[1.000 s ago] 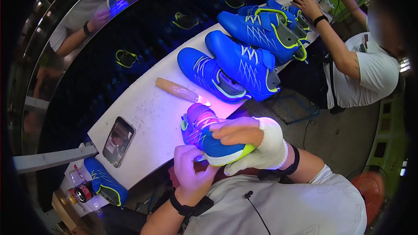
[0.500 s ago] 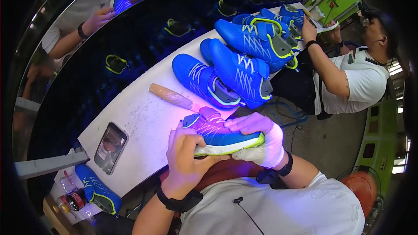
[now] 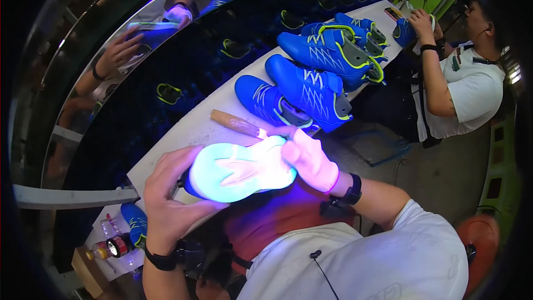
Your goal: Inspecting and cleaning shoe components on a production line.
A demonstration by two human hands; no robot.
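Blue shoes (image 3: 311,86) line the white table (image 3: 194,128) beside a wooden-handled tool (image 3: 236,124); a seated co-worker (image 3: 461,83) works nearby.

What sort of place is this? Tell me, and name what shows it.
Most likely a shoe factory's inspection line. Rows of matching blue sports shoes lie along a long white bench, the left hand and right hand hold a shoe sole-up under violet light, and a co-worker handles another.
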